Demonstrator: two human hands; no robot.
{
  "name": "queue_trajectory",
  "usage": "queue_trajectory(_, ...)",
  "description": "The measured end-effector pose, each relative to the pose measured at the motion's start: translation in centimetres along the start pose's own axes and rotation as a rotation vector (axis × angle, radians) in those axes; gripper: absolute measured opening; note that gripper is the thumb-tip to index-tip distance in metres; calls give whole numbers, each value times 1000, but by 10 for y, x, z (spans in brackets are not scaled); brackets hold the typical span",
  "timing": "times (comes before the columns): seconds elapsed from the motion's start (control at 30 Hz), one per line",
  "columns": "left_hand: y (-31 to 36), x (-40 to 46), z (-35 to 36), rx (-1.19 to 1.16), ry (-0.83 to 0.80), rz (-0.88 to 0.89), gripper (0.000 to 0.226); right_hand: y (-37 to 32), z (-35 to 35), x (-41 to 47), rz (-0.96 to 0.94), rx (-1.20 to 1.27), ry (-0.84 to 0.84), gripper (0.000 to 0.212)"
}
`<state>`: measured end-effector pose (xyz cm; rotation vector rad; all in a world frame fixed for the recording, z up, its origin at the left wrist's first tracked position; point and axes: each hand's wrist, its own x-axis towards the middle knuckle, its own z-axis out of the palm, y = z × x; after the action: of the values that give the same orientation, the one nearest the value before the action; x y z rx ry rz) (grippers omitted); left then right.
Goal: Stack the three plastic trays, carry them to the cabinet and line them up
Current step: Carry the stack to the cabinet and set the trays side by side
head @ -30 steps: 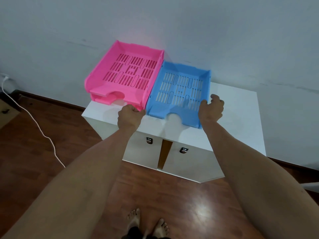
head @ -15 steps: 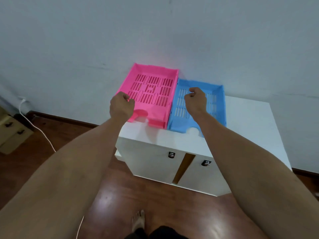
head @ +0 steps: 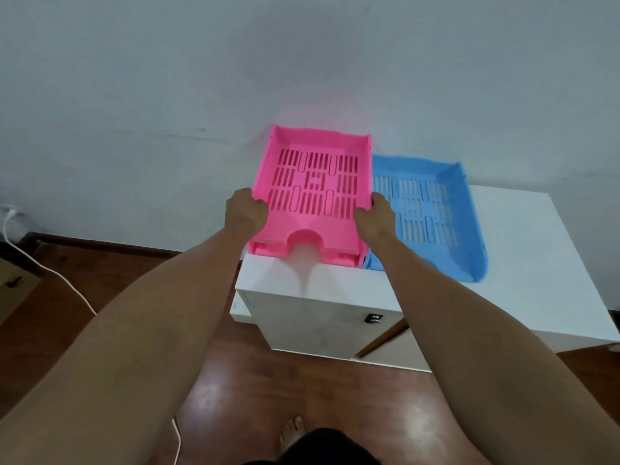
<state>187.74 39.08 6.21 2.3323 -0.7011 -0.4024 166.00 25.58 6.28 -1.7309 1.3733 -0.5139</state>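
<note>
I am watching the pink slotted plastic tray (head: 315, 189) sitting at the left end of the white cabinet top (head: 523, 250), its long axis running toward the wall, notched front pointing at me. A second pink tray seems to be lying under it. My left hand (head: 243, 213) and right hand (head: 377, 218) are gripping its side walls, fingers curled shut. The blue slotted plastic tray (head: 432, 209) is touching its right side, parallel.

No text, label, brand, number or sign could be read anywhere: the pink tray (head: 313, 186), the blue tray (head: 426, 209) beside it and the white cabinet (head: 523, 236) bearing both were plain, and the small metal cabinet fitting (head: 373, 318) was too small to tell.
</note>
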Motion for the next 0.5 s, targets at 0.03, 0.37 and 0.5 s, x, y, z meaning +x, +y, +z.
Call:
queue_trajectory(0.03, -1, 2, 1, 2, 9, 5, 30, 0, 1, 0, 11, -3, 15, 30)
queue_trajectory(0.37, 10, -7, 1, 35, 209, 169, 28, -15, -11, -4, -34, 113, 152, 14)
queue_trajectory(0.5, 35, -20, 5, -6, 242, 189, 27, -15, -38, -8, -61, 141, 197, 19)
